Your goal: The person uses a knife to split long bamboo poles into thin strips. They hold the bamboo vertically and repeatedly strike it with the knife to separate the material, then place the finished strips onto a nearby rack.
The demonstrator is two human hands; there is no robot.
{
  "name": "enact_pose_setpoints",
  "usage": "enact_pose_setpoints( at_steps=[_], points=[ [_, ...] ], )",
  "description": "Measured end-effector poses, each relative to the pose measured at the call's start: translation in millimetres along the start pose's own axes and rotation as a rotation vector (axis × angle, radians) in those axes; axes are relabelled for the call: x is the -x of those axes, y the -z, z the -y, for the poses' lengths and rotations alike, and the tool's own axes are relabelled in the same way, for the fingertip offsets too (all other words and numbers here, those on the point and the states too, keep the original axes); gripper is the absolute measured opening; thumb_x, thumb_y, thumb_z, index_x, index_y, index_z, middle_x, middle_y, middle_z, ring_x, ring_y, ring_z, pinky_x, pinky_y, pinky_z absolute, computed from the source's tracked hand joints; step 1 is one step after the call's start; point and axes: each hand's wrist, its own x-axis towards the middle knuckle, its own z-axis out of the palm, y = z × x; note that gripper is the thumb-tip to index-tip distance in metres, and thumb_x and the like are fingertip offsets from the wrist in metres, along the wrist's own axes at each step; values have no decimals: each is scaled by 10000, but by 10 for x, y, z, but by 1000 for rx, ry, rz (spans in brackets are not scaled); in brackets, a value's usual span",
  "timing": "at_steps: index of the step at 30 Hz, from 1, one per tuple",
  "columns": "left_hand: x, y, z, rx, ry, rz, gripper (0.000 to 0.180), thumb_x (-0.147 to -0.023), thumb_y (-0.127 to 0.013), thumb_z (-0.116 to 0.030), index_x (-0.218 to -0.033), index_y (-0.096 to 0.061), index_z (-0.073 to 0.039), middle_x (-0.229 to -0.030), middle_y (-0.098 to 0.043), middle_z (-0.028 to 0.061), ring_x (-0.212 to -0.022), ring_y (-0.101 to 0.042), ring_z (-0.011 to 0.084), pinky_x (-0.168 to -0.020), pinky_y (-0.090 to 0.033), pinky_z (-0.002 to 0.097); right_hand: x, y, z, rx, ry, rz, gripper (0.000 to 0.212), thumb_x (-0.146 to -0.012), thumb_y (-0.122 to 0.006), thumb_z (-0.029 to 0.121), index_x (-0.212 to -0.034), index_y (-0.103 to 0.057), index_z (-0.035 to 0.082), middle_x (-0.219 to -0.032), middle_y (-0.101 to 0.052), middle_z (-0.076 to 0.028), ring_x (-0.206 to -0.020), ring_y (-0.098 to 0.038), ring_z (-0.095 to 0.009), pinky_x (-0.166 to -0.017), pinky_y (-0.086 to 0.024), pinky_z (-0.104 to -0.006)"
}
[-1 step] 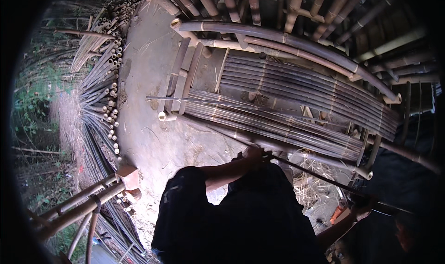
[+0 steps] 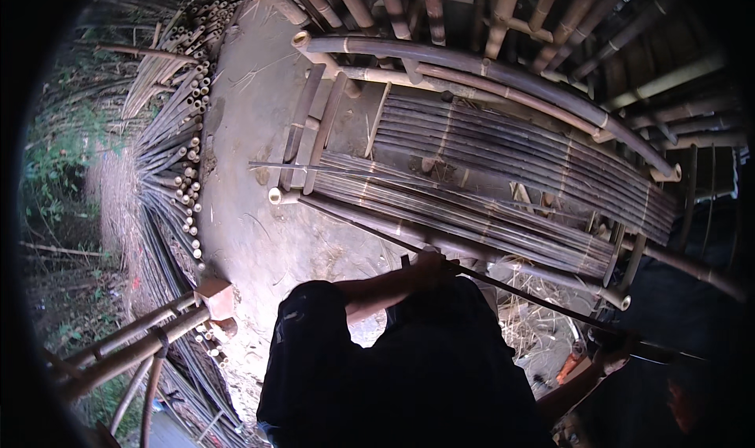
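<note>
A long, thin bamboo strip [image 2: 535, 295] slants across my lap, from the near rail of the bamboo frame down toward the right. Above my knee my left hand [image 2: 431, 267] closes round the strip. A short dark piece [image 2: 406, 261] sticks up beside that hand; its kind cannot be made out. Farther right, in shadow, my right hand [image 2: 613, 359] is closed at the strip's right part, and its fingers are hard to see. Just beyond my hands lies the bamboo frame [image 2: 503, 71], with slatted panels [image 2: 472, 212] of thin strips inside it.
Stacked bamboo poles [image 2: 169, 165] line the left side. A reddish block [image 2: 216, 299] sits by a pole structure [image 2: 141, 358] at the lower left. Shavings [image 2: 523, 322] and an orange object [image 2: 568, 367] lie near my right arm. More poles [image 2: 503, 8] stand at the far side.
My left hand's fingers look more tightly closed round the strip. The view has shifted very slightly; my right hand stays about where it was.
</note>
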Motion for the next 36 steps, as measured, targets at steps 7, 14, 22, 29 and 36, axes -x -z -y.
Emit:
enact_pose_setpoints(
  at_steps=[7, 14, 22, 29, 36],
  points=[
    [-1130, 509, -529, 1427, 231, -350, 258, -981, -511, -292, -1022, -603, -54, -1052, -700, 93, -815, -687, 214, -635, -561, 314, -301, -946, 208, -235, -304, -105, 373, -979, -552, 391, -1073, -643, 41, -819, -632, -44, -746, -601, -126, -703, -523, -263],
    [-1361, 206, -308, 1264, 457, -406, 228, -953, -597, -220, -887, -678, -18, -724, -694, 141, -524, -652, 206, -410, -504, 266, -142, -1057, -10, -301, -567, -120, 386, -928, -636, 392, -1126, -627, 61, -893, -652, -60, -755, -622, -147, -666, -540, -298],
    [-1744, 357, 99, 1347, 508, -531, 144, -897, -635, -138, -813, -679, -29, -704, -664, 97, -544, -660, 186, -400, -498, 257, 43, -1496, -218, -386, -702, -142, 415, -886, -701, 392, -1107, -628, 49, -897, -662, -61, -762, -622, -154, -655, -527, -292],
    [-1795, 402, 285, 1293, 502, -530, 133, -892, -638, -136, -827, -636, -20, -647, -631, 96, -499, -643, 179, -355, -478, 268, 33, -1704, -131, -350, -723, -135, 331, -918, -655, 401, -994, -620, 80, -799, -605, -14, -706, -560, -128, -664, -466, -293],
    [-2000, 663, -980, -121, 157, -795, 575, -907, -604, -327, -1367, -400, -48, -1249, -518, 220, -1206, -472, 410, -995, -406, 502, -304, -2042, -935, -530, -815, -126, 254, -942, -655, 334, -1111, -628, 148, -959, -657, 5, -769, -605, -117, -668, -511, -297]
  ],
)
